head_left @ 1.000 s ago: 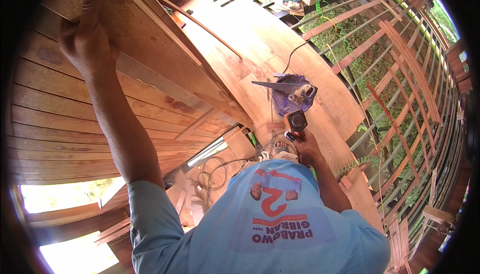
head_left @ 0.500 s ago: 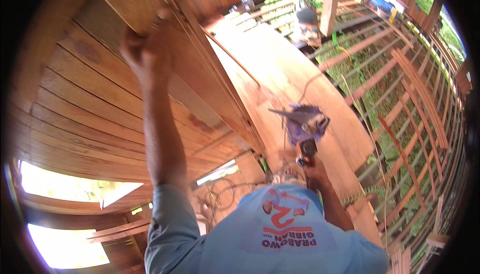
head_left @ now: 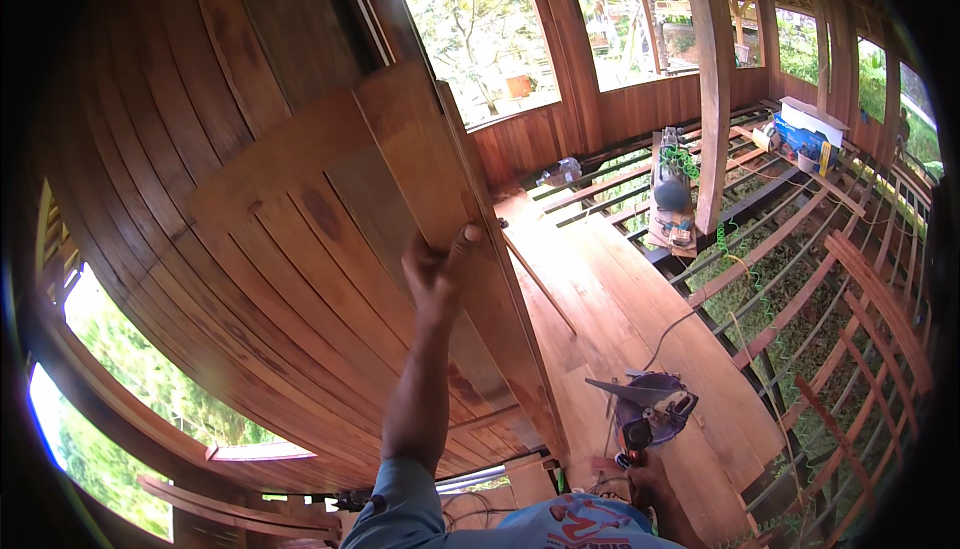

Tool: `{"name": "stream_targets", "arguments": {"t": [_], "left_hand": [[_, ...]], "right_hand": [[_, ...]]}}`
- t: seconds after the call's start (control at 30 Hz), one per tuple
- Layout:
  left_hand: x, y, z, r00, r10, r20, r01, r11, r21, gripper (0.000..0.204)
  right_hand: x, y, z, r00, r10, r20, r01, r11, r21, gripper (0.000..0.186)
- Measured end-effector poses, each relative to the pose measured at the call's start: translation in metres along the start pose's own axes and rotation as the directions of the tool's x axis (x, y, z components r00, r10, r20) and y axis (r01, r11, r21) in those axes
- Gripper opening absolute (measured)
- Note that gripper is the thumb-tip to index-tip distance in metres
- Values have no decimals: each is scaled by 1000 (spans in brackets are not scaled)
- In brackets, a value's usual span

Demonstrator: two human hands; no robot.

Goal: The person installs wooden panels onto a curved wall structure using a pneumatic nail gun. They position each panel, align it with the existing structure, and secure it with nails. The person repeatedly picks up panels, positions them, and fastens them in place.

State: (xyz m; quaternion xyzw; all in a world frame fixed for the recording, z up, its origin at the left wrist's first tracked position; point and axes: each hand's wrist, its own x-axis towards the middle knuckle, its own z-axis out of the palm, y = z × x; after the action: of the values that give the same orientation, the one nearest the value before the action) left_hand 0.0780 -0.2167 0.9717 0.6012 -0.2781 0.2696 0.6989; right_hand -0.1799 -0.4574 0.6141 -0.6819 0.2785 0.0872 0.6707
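Note:
My left hand (head_left: pixel 437 274) is raised to a long wooden board (head_left: pixel 405 154) on the slatted wooden panel (head_left: pixel 300 289), its fingers curled on the board's edge. At the bottom right, my right hand (head_left: pixel 648 481) grips an orange-and-black power tool (head_left: pixel 634 441), partly hidden by my body and arm. Just beyond the tool is a round purple container (head_left: pixel 668 385), with a hand saw (head_left: pixel 625 391) lying across its top.
Floor planks (head_left: pixel 600 279) border open joists (head_left: pixel 770 329) with grass beneath. A wooden post (head_left: pixel 712 149) stands beside a machine (head_left: pixel 670 196). A blue-and-white box (head_left: pixel 805 134) sits at the back right. A thin stick (head_left: pixel 540 289) and cables lie on the planks. Windows line the walls.
The view has tilted upward, showing more wall and windows, so floor and arms sit lower in the picture. My left hand stays on the board, my right on the tool.

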Motion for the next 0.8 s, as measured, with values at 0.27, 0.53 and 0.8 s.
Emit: {"name": "stream_targets", "arguments": {"t": [0.27, 0.53, 0.8], "left_hand": [[-11, -7, 1, 1000, 12, -5, -11, 995, 97, 42], [-11, -23, -4, 999, 14, -31, -9, 986, 164, 45], [-17, -28, -7, 996, 34, -88, -11, 969, 247, 42]], "right_hand": [[5, 2, -4, 994, -82, 72, 77, 995, 68, 10], [31, 14, 2, 995, -8, 104, 6, 1000, 27, 14], [52, 30, 3, 991, -34, 131, 20, 995, 101, 20]]}}
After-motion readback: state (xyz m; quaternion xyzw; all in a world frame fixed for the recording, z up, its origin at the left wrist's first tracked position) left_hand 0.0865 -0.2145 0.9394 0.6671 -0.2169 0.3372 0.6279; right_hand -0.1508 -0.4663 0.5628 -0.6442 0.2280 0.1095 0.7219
